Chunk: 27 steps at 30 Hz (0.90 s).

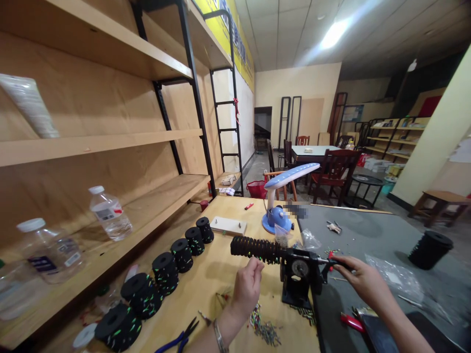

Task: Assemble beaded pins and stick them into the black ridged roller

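A small black hand-crank machine (299, 277) stands on the table's wood and grey seam. A long black ribbed spindle (254, 248) sticks out of it to the left. My left hand (247, 286) is raised just under the spindle, fingers pinched against it. My right hand (362, 279) is closed round the crank handle (334, 262) on the machine's right side. A heap of small coloured pieces (265, 329) lies below my left hand.
Several black foam rolls (165, 270) line the wooden table (217, 274). Blue pliers (180, 337), a blue desk lamp (277, 215), plastic bags (399, 279), a black roll (430, 249), red-handled cutters (352, 322) and water bottles (110, 213) on the left shelf surround me.
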Motion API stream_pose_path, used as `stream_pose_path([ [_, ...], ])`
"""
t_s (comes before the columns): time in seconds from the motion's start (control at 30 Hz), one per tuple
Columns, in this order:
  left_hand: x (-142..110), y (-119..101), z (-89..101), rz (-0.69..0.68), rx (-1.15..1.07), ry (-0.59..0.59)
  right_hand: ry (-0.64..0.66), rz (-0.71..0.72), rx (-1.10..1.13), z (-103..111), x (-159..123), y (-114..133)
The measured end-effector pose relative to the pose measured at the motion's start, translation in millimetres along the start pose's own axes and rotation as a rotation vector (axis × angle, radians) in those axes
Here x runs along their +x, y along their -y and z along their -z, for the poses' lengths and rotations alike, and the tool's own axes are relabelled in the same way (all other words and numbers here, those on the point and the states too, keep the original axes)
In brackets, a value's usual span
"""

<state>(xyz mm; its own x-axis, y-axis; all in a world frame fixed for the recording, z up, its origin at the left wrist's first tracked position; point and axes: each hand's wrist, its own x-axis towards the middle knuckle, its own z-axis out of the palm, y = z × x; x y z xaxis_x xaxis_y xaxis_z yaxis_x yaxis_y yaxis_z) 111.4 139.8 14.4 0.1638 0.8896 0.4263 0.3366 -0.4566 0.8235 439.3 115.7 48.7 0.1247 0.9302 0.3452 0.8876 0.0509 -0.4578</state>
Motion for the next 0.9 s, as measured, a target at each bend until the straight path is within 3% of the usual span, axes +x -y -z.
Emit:
stream_pose_path([
  [0.43, 5.0, 2.0, -0.1, -0.006, 0.006, 0.006, -0.003, 0.013, -0.050, -9.7, 8.5, -9.0],
  [0.6, 1.9, 5.1, -2.8, -0.009, 0.010, 0.009, -0.061, 0.028, -0.099, -16.5, 8.4, -15.3],
  [0.7, 0.1, 5.4, -2.7, -0.019, 0.020, 0.003, -0.113, 0.005, -0.128, -17.0, 6.9, -5.2],
  [0.77, -0.5, 5.3, -2.0, -0.024, 0.026, -0.002, -0.206, -0.014, -0.146, -15.6, -5.2, 13.1],
  [0.83, -0.2, 5.3, -1.2, -0.028, 0.033, -0.007, -0.428, 0.019, -0.120, -15.9, -33.3, 36.0],
  [0.9, 0.6, 5.7, -0.7, -0.033, 0.037, -0.010, -0.459, 0.081, 0.035, -20.6, -77.2, 53.1],
])
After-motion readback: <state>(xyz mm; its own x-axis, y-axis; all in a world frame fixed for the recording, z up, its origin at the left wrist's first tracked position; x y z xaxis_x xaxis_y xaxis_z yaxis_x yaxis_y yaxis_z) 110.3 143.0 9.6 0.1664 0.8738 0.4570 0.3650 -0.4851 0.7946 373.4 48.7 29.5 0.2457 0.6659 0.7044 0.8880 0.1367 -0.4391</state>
